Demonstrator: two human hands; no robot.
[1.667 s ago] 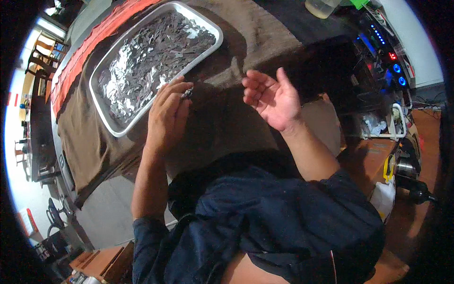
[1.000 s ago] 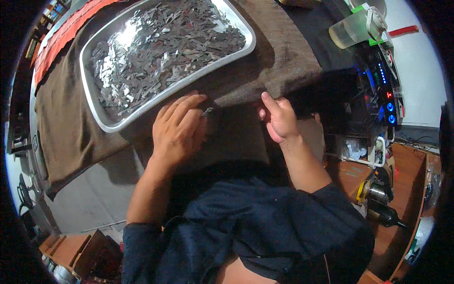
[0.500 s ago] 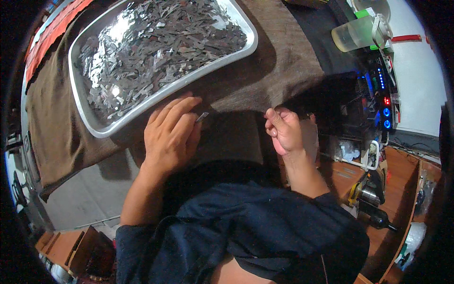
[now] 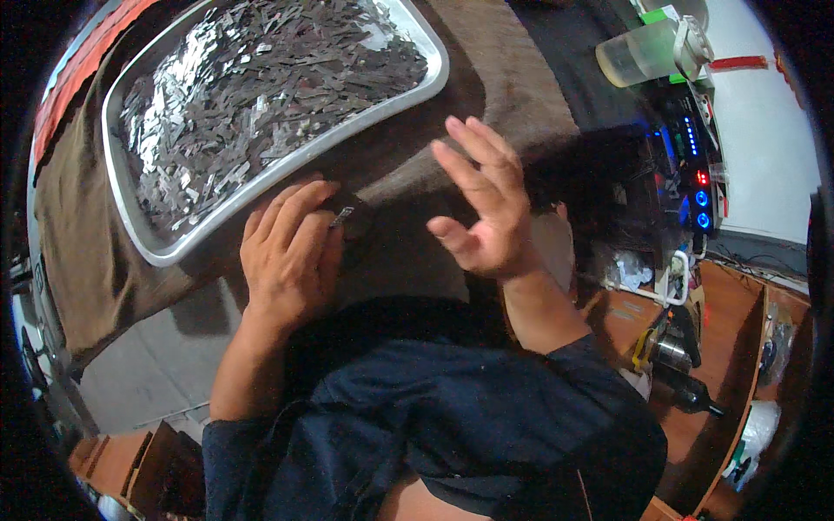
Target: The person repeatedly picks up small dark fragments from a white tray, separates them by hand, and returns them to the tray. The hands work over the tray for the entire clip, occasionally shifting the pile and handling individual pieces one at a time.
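A metal tray (image 4: 261,193) with raised sides lies at the upper left, full of small thin dark-grey and shiny strips (image 4: 287,78). My left hand (image 4: 291,247) is closed just below the tray's near edge. A small shiny strip (image 4: 345,215) sticks out between its thumb and forefinger, seemingly pinched there; the thumb is mostly hidden. To its right my right hand (image 4: 491,208) is raised with fingers spread and thumb apart, slightly blurred, with nothing visible in it.
Brown cloth (image 4: 78,260) covers the table under the tray. At the right stand a clear plastic jug (image 4: 638,59) and a black device with blue and red lights (image 4: 695,165). A wooden shelf (image 4: 721,313) at lower right holds a dark bottle (image 4: 686,391).
My right hand has gone from closed fingers to spread ones and moved up and left. The left hand keeps hold of the strip. The whole view has shifted slightly.
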